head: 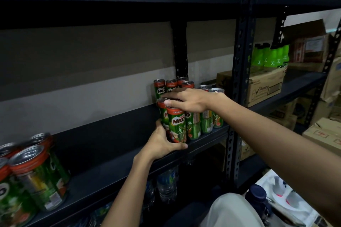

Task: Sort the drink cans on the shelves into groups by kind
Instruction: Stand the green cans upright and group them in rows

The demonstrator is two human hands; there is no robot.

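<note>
Several green Milo cans [193, 124] stand grouped on the dark shelf [114, 145], right of centre near the upright post. My left hand [162, 143] grips the base of the front Milo can [177, 125] from the left, thumb under its front. My right hand [188, 100] lies palm down across the tops of the front cans, fingers closed over their rims. More Milo cans [36, 177] stand blurred at the shelf's left end.
A black upright post [238, 79] bounds the bay on the right. Beyond it sit cardboard boxes [265, 86] and green bottles [271, 55]. Water bottles [166, 186] stand on the shelf below. A dark flask [258, 199] is at lower right.
</note>
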